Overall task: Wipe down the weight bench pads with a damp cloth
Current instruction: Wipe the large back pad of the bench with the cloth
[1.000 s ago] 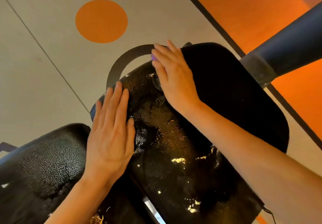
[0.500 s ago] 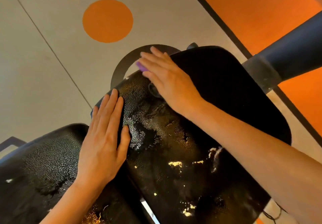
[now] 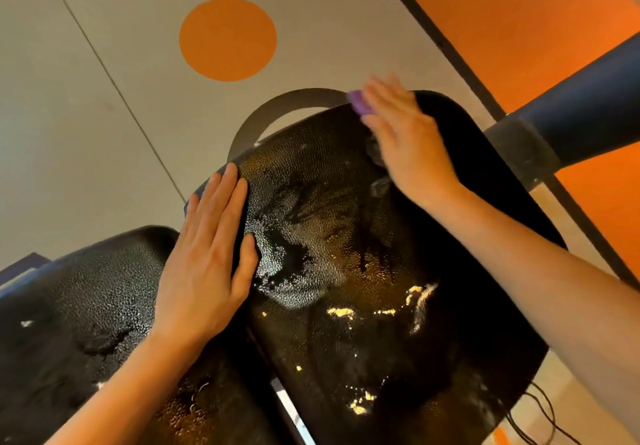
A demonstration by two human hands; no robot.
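Right hand (image 3: pixel 408 143), blurred with motion, presses flat with straight fingers on a purple cloth (image 3: pixel 358 107) at the far top edge of the black back pad (image 3: pixel 346 271), the forearm reaching across it from the lower right. Left hand (image 3: pixel 207 264) lies open, palm down, fingers together, on the pad's left edge, near the seat pad (image 3: pixel 86 306). Thin and limp, the cloth likely slides easily over the wet, pebbled vinyl, so it seems best held under a flat palm.

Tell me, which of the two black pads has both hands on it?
The larger right-hand pad, streaked wet: the left hand lies flat on its edge, the right hand presses a purple cloth at its top. The lower-left pad goes untouched.
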